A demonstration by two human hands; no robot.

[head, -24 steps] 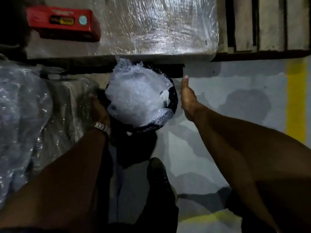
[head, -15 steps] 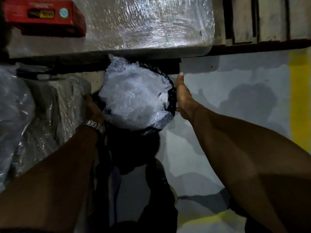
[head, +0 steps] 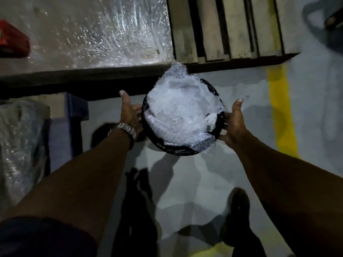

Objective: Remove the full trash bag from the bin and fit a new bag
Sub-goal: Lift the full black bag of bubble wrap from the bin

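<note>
**Head view: two hands on a full bin**

Head view looks down at a round black bin (head: pixel 178 152) on a grey floor (head: pixel 185 182). The bin sits in the middle of the picture, between two hands. It has a black bag (head: pixel 216 90) over its rim. White bubbly plastic (head: pixel 178 112) fills the bin and heaps up over the top. Some of it pokes out past the far rim.

The left hand (head: pixel 130 114) is on the left side of the bin. Its thumb points up and away, and its fingers reach round the side of the bin, where I cannot see them well. A silver watch (head: pixel 126 127) is on that wrist. The right hand (head: pixel 233 123) is on the right side of the bin. Its thumb points up too, and its fingers go round the rim. Both hands look like they grip the bin, one on each side.

Far from the person, to the left, is a big block wrapped in shiny film (head: pixel 104 30). A red box (head: pixel 13 41) lies on it at the far left edge. To the right of the block is a wood pallet (head: pixel 232 28). A yellow line (head: pixel 280 108) runs down the floor on the right. Near the left edge is another thing wrapped in film (head: pixel 18 145), with something blue (head: pixel 74 110) beside it. A dark shoe (head: pixel 235 216) is on the floor near the bottom right.
</note>
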